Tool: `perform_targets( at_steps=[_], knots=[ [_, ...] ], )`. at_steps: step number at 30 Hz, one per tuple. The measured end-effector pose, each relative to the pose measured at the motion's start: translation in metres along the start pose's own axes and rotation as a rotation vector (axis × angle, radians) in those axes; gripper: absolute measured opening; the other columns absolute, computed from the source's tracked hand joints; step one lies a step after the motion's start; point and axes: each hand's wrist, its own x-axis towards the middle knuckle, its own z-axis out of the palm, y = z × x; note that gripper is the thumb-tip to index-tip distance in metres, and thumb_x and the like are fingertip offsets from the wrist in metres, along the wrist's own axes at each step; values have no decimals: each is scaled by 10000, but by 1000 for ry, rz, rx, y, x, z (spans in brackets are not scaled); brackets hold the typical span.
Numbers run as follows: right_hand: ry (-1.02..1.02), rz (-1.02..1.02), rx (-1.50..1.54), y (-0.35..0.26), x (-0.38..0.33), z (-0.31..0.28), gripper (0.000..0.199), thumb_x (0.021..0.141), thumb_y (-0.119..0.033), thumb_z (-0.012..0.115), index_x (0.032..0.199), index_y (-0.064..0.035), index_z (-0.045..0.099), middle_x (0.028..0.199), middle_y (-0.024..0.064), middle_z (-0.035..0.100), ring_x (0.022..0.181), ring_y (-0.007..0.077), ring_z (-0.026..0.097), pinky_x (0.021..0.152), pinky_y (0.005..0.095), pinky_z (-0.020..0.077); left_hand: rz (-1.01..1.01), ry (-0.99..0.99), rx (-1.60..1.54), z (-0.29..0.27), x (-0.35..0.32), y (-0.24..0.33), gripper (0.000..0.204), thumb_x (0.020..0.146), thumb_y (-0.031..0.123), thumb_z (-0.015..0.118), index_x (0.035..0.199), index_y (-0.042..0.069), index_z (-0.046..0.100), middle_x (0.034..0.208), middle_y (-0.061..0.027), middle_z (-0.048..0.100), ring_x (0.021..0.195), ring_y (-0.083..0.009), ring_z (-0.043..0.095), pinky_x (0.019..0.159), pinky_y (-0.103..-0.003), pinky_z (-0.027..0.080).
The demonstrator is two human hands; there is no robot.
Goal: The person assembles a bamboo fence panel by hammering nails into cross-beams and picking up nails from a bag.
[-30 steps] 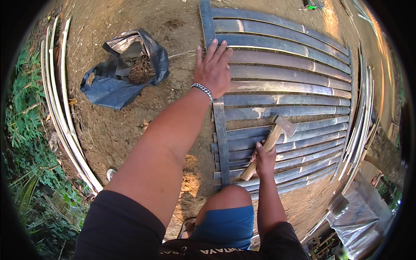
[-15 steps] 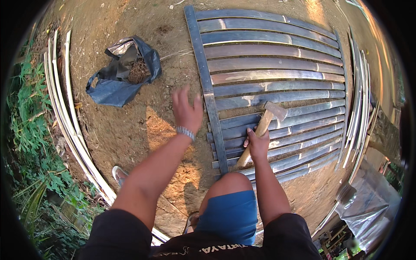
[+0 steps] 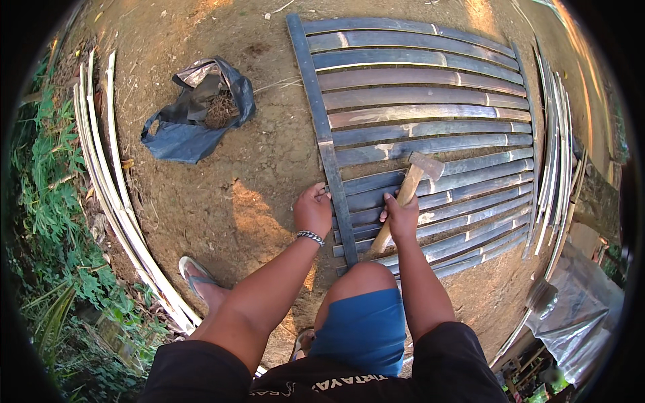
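the right hand (image 3: 402, 218) is wrapped around the pale wooden handle of a hammer (image 3: 407, 194), whose long axis runs from lower left up to the right, its dark head pointing away from the person and hovering just above the grey split-bamboo slat panel (image 3: 430, 127) lying flat on the dirt. the left hand (image 3: 312, 209) rests at the dark upright crosspiece (image 3: 324, 134) along the panel's left edge, fingers curled; it may pinch something small, but i cannot tell. a dark crumpled plastic bag (image 3: 188, 124) lies well apart to the left, near a bundle of pale bamboo strips (image 3: 107, 181).
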Motion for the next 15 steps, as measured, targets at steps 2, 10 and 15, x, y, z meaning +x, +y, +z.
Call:
perform_targets(
  at_steps=[2,10,15],
  knots=[
    [4,3,-9,1,-1,-2,368,942,-65,743,1164,36,468,727,89,612,491,153,593,454,297,490,-58,1,-61,2,-2,4,288,894,36,762,1178,-11,747,1003,-136,785,872,-182,740,811,-329,581],
    [66,-35,-136,-5,-9,7,355,901,-99,794,1124,20,544,722,77,618,501,142,608,466,300,494,-71,6,-159,8,0,-6,290,898,28,770,1186,-1,750,1015,-109,782,877,-158,723,825,-313,576],
    [71,-163,-682,-14,-15,34,396,816,-178,864,1098,-6,645,905,198,682,710,322,690,676,429,551,-35,27,-227,9,3,-19,307,893,19,766,1199,4,741,1017,-105,766,865,-154,712,807,-307,579]
  ],
)
